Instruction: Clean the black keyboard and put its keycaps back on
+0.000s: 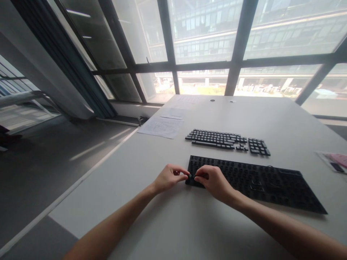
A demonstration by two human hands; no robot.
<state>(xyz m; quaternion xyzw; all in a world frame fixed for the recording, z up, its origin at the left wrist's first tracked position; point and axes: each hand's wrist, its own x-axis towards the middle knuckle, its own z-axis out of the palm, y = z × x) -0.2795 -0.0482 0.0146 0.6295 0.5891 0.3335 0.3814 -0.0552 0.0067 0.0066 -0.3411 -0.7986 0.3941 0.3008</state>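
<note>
A black keyboard base (290,193) without its caps lies on the white table, tilted slightly across my view. At its left end, the thumb and index finger of my left hand (169,177) pinch a small dark keycap (189,176). My right hand (215,180) is closed in a pinch just to the right, over the base's left part. Whatever is between its fingertips is too small and dark to make out. Beyond the base, loose black keycaps (214,138) are laid out in keyboard order, with a separate number block (258,146) at the right.
The white table (151,151) reaches back to large windows. Printed papers (162,126) lie at its left edge. A clear bag with something pink (338,159) sits at the far right. A cable hole (212,100) is near the back. Grey floor and a curtain are left.
</note>
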